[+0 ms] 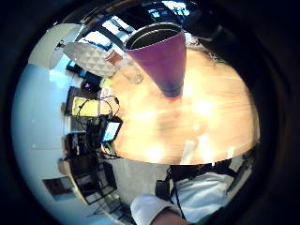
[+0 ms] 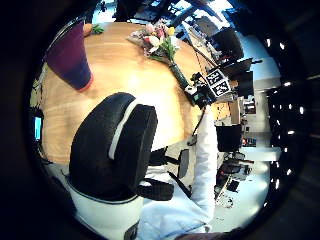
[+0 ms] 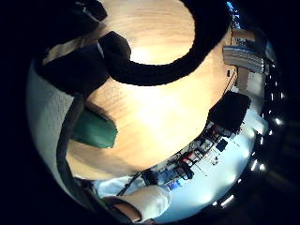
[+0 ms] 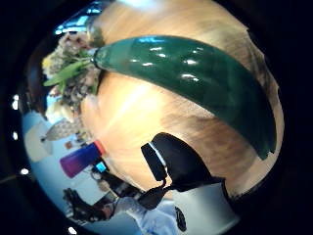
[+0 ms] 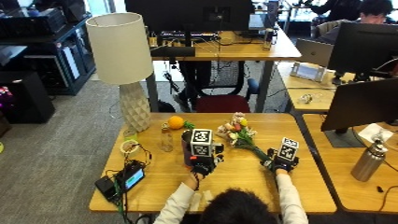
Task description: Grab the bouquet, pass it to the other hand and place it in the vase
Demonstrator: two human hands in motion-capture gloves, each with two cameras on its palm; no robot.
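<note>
Both hands hard to read: right hand (image 5: 281, 163) around bouquet (image 5: 239, 133) stem; left hand (image 5: 200, 164) hides vase (image 2: 70, 55).

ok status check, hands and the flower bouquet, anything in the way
Right hand grips the green stem wrap of the pink-and-yellow flower bouquet, still lying on the wooden table. Left hand open, holding nothing, beside the purple vase. Nothing in the way.

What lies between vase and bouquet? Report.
Only bare table between the vase and the bouquet, seen in the left thumb side palm view.
</note>
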